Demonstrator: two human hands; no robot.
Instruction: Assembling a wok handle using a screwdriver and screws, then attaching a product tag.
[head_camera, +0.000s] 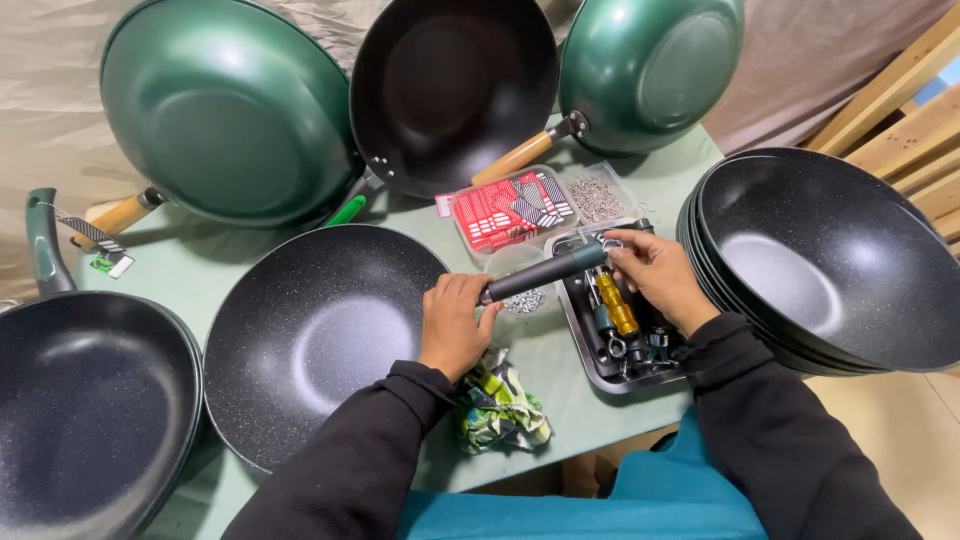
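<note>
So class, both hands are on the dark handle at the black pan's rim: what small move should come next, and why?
Probably seat the handle squarely against the pan rim before fastening. The left hand grips its pan end, the right hand its outer end above the metal tray.

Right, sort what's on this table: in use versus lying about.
In use:
left hand
right hand
black pan handle
speckled black wok
metal tray of tools

Lying about:
green woks
stacked black woks
red cards box
patterned cloth

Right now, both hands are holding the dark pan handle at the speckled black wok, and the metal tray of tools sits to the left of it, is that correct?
Not quite: the head view shows the metal tray of tools to the right of the speckled black wok. The left hand and right hand do hold the dark pan handle.
</note>
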